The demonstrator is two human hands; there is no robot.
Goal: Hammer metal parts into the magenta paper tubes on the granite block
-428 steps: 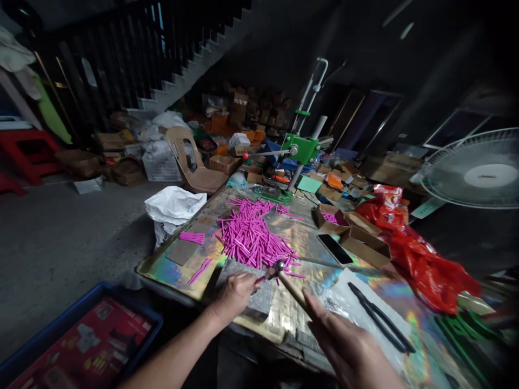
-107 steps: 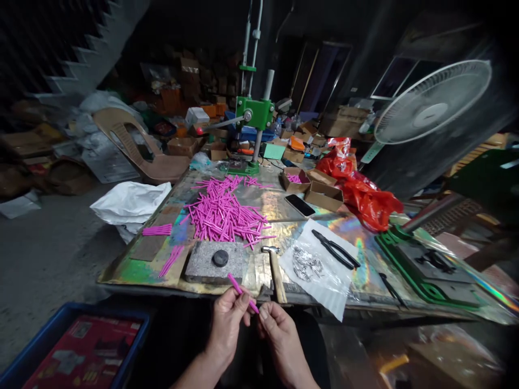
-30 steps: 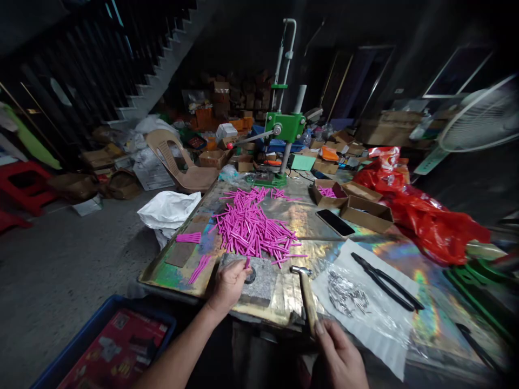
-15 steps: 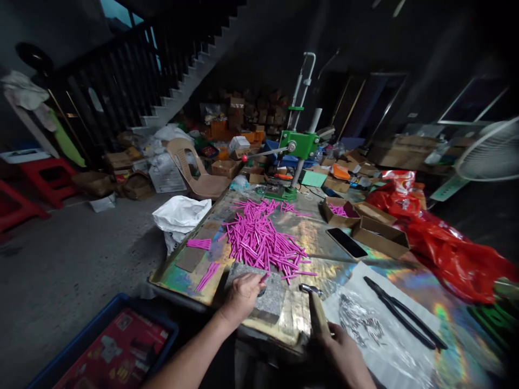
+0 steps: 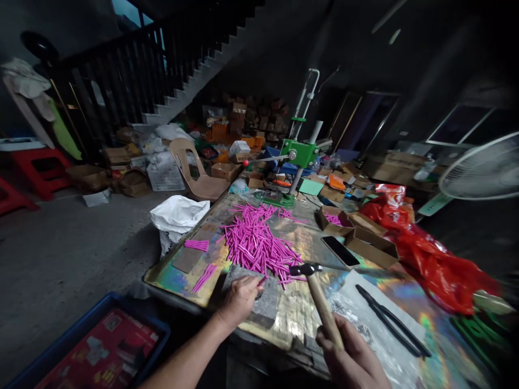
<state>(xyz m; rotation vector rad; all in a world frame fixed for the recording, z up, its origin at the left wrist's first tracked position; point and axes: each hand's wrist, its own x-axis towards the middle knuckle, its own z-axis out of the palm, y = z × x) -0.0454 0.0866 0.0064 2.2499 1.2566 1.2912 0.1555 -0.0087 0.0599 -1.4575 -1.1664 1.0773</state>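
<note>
I'm pinching a pink stick [image 5: 263,281] in the left hand [image 5: 240,298], over the gray block [image 5: 268,309] near the front edge of the surface [image 5: 288,324]; right hand [image 5: 353,351] is gripping the hammer [image 5: 323,308], holding it apart from the stick. Pink pile [image 5: 256,237] is lying just behind the block.

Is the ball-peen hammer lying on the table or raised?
Raised, it appears: the right hand grips the ball-peen hammer by its wooden handle, its head overlapping the pile of pink sticks in view.

Shiny-topped table [image 5: 290,316], heaped pink sticks [image 5: 255,243], gray block [image 5: 268,302] at the near edge, dark phone [image 5: 340,251], cardboard boxes [image 5: 368,250], green press [image 5: 300,154], white sheet [image 5: 352,281], apparently foam
</note>
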